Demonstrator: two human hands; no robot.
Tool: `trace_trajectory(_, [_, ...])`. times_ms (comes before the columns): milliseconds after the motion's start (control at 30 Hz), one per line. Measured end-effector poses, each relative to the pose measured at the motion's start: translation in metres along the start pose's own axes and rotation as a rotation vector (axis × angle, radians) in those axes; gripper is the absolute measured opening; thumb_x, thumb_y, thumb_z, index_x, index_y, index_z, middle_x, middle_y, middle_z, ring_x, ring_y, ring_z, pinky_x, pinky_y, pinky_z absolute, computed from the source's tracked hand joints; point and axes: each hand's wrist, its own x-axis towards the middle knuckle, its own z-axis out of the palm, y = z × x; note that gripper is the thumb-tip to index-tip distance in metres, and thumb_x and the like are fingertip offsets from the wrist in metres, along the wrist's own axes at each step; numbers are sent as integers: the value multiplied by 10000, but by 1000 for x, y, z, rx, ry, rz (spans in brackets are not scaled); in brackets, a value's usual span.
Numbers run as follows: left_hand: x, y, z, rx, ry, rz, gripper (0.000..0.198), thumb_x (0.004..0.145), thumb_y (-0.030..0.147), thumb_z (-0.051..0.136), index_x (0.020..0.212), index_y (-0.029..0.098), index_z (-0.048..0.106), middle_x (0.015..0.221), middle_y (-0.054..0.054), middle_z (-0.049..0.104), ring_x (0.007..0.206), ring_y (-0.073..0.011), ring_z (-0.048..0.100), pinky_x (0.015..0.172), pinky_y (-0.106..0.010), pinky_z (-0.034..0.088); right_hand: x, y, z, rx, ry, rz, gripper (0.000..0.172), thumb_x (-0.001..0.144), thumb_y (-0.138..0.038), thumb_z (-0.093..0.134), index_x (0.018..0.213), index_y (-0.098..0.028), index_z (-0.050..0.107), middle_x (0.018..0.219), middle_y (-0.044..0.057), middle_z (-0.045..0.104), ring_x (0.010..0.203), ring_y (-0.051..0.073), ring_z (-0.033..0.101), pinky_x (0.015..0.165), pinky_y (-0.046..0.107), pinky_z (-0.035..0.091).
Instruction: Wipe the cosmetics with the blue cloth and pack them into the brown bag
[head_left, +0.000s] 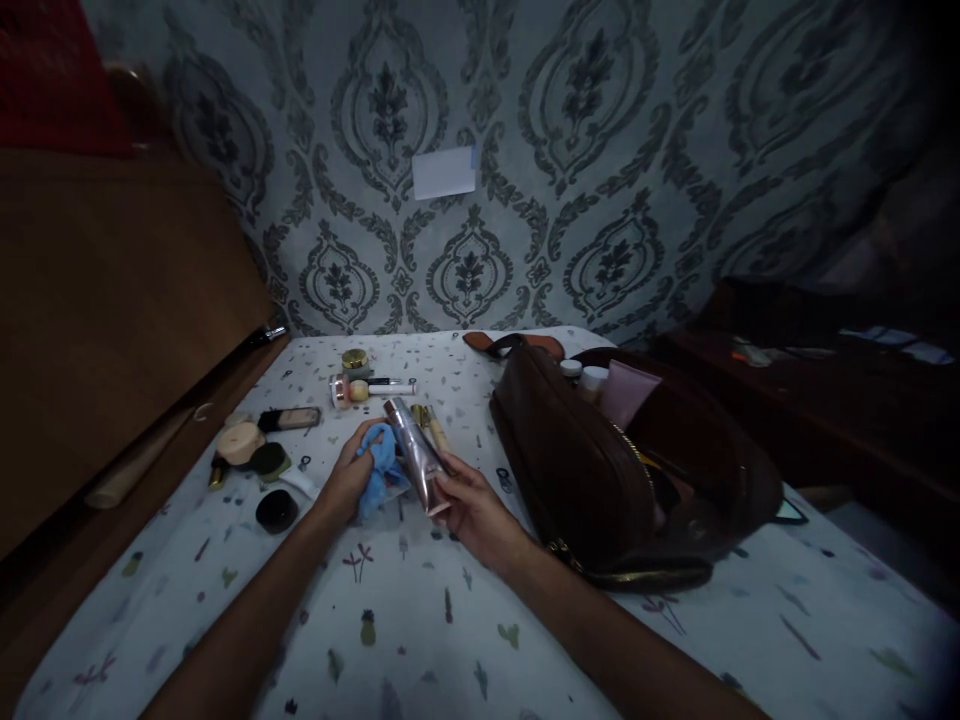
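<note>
Aslant, silver tube (418, 455), cap (392, 407) pointing forward-left

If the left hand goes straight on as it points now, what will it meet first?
Probably the silver tube in the right hand: the left hand, holding the blue cloth, points towards the tube's far end, though depth is hard to judge.

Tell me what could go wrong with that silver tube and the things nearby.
The silver tube might slip, since the right hand holds it near one end. The blue cloth bunched in the left hand could catch on it. The pink tube sticking up from the open brown bag could be knocked.
</note>
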Motion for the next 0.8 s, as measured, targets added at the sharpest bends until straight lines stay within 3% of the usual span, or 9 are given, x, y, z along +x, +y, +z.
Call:
trace_trajectory(100, [-3, 8, -5, 288, -214, 142, 286, 841, 357, 528, 1031, 176, 643, 861, -40, 687, 772, -205, 641, 733, -324, 519, 0, -4, 0, 64, 24, -9, 391, 627, -247, 876, 960, -204, 676, 675, -49, 631, 536, 89, 561, 486, 202, 422])
trace_trajectory(200, [-12, 23, -2, 871, -367, 319, 187, 825, 206, 534, 957, 189, 665, 949, -67, 711, 916, -248, 639, 839, -365, 497, 1, -4, -2, 82, 40, -8, 368, 617, -235, 881, 917, -199, 670, 703, -30, 665, 556, 101, 591, 495, 206, 447])
trace_trajectory(267, [-16, 32, -1, 1247, -310, 325, 199, 827, 151, 538, 973, 196, 665, 1021, -95, 715, 1028, -295, 615, 841, -396, 498, 2, -3, -4, 76, 38, -8, 342, 638, -230, 866, 912, -193, 665, 703, -20, 673, 568, 111, 607, 502, 211, 461])
trace_trajectory(333, [-17, 37, -4, 1487, -165, 247, 225, 851, 129, 515, 1008, 196, 661, 1084, -122, 708, 1110, -327, 584, 811, -409, 514, 3, -1, -7, 66, 35, -8, 332, 654, -225, 855, 920, -191, 661, 702, -18, 677, 572, 115, 614, 504, 214, 466])
trace_trajectory(467, [-10, 39, -23, 1619, 66, 91, 299, 859, 66, 434, 1038, 148, 660, 1101, -184, 687, 1107, -354, 580, 761, -422, 530, 4, 1, -9, 48, 28, -3, 331, 664, -226, 852, 936, -194, 665, 704, -22, 680, 581, 111, 624, 518, 212, 479])
trace_trajectory(533, [-6, 37, -32, 1586, 146, 97, 309, 873, 97, 424, 1081, 136, 649, 1155, -204, 662, 1129, -365, 570, 793, -451, 525, 4, 1, -8, 34, 10, 7, 348, 667, -226, 850, 965, -196, 673, 705, -23, 682, 578, 110, 625, 528, 217, 489])
trace_trajectory(600, [-1, 33, -37, 1366, 216, 183, 324, 895, 171, 429, 1151, 160, 629, 1199, -172, 656, 1134, -334, 578, 878, -460, 505, 1, 0, -7, 17, -6, 31, 381, 662, -221, 850, 1003, -198, 679, 708, -21, 688, 571, 115, 625, 526, 223, 492])
trace_trajectory(700, [6, 24, -36, 706, 250, 260, 375, 883, 291, 460, 1213, 205, 618, 1131, -88, 690, 1050, -260, 619, 929, -398, 487, -5, -2, -6, 15, -7, 101, 391, 655, -203, 844, 1011, -198, 683, 717, -17, 697, 573, 127, 632, 521, 232, 489])
trace_trajectory(800, [8, 17, -30, 214, 133, 99, 410, 850, 384, 503, 1180, 194, 655, 889, -44, 683, 825, -206, 625, 754, -304, 505, -12, -5, -5, 53, 20, 196, 307, 666, -205, 830, 936, -194, 686, 697, -14, 691, 608, 146, 653, 538, 239, 490])
